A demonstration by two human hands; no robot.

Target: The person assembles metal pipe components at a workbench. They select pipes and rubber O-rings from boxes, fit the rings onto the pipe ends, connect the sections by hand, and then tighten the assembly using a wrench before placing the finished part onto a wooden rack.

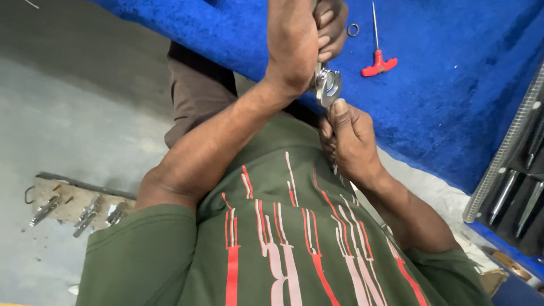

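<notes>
My left hand is closed in a fist over the upper end of a shiny metal fitting with a round disc-like face. It holds the fitting just off the edge of a blue cloth-covered table. My right hand grips the fitting's lower part from below, with the thumb pressed against the disc. What lies inside the left fist is hidden. Both hands are close together, in front of my green shirt with red and pink stripes.
A red T-handled tool and a small metal ring lie on the blue cloth. At the right stands a rack of dark tools. A wooden board with several metal pieces rests on the grey floor at the left.
</notes>
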